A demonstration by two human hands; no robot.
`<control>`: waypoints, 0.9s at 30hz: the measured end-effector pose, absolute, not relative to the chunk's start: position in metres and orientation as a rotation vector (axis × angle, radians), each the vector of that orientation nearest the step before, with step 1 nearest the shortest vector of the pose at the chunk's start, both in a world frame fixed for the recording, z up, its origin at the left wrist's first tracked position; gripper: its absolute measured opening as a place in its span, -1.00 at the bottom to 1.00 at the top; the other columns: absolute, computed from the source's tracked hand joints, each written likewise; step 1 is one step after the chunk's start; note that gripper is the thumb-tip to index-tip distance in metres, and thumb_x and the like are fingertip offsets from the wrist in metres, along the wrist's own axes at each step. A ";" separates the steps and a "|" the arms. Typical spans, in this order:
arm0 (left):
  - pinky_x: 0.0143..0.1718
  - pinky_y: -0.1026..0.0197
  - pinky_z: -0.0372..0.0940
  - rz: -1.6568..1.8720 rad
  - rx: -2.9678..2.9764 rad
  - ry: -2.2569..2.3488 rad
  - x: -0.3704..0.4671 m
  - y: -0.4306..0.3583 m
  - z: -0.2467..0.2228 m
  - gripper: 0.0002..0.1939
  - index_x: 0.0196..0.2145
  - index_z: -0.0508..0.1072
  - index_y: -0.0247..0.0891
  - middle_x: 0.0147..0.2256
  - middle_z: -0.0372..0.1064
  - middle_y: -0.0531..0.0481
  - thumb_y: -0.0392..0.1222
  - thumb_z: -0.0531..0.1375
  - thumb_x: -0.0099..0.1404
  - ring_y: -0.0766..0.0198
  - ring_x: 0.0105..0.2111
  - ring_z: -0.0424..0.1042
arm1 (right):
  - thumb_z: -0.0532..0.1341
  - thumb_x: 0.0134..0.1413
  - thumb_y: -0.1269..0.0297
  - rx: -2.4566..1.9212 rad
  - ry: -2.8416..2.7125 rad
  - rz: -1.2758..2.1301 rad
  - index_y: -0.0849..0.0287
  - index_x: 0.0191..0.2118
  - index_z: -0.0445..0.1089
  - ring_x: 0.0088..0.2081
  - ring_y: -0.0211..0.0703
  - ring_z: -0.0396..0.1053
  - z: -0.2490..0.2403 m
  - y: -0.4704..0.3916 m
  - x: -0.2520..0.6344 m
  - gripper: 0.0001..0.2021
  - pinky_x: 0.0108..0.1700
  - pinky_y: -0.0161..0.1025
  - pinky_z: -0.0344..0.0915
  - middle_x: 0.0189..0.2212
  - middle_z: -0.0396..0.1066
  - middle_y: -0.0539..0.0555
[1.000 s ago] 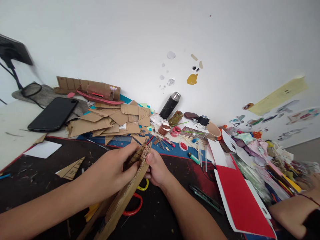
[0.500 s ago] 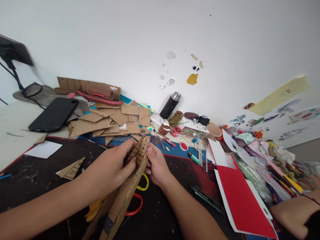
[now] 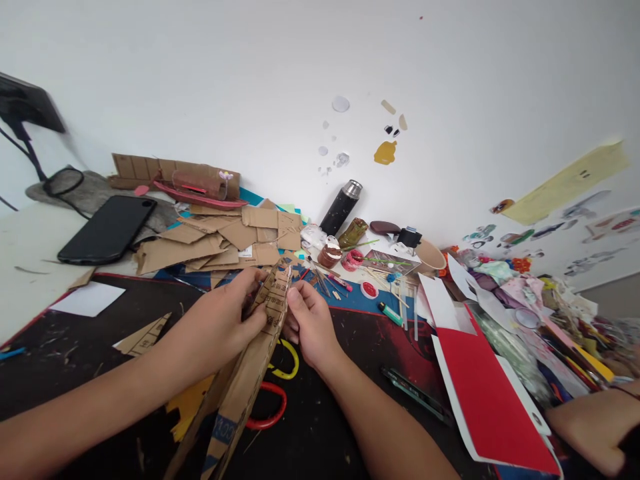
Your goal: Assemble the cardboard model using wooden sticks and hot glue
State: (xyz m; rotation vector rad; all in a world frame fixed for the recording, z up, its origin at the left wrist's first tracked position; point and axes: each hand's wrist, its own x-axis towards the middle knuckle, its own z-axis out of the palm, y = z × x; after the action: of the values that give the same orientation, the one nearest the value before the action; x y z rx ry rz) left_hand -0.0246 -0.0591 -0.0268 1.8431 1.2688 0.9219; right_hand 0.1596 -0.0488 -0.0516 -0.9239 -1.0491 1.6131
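A long folded cardboard piece (image 3: 249, 383) with printed marks stands on edge between my hands, its narrow tip pointing away from me. My left hand (image 3: 233, 320) grips its left side near the tip, thumb and fingers pressed on the card. My right hand (image 3: 311, 323) is closed at the right edge of the tip, thumb against the card and fingers curled; the fingertips are partly hidden. Below the cardboard, scissors with a red handle loop (image 3: 274, 417) and a yellow handle loop (image 3: 295, 360) lie partly covered on the dark mat (image 3: 320, 433).
Cardboard scraps (image 3: 200, 243) pile up behind my hands, with a red model boat (image 3: 200, 193) beyond. A black phone (image 3: 107, 229) lies left. Paint jars (image 3: 330, 253), a black flask (image 3: 341, 208), a cutter (image 3: 415, 395) and red card (image 3: 493, 393) stand or lie right. Another person's arm (image 3: 585, 427) shows far right.
The cardboard's tip has shifted slightly left and away, and its side now faces me more. My right thumb sits a little lower beside the edge. More of the scissors' yellow loop shows.
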 end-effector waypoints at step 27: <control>-0.41 0.10 0.04 0.664 2.077 1.534 -0.027 -0.061 -0.026 -0.83 -0.32 0.22 -0.06 -0.49 0.36 0.01 0.02 0.00 0.37 0.07 -0.50 0.36 | 0.41 0.21 -0.23 -0.997 -1.263 1.434 0.01 -0.28 0.24 -0.63 -0.31 -0.08 -0.053 -0.056 0.160 -0.52 -0.57 -0.30 -0.13 -0.65 0.02 -0.25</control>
State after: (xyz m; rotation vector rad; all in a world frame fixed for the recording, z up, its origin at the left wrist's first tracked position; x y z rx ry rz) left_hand -0.0270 -0.0608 -0.0256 2.0773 1.5340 0.6639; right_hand 0.1595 -0.0560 -0.0533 -0.9968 -1.2629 1.4338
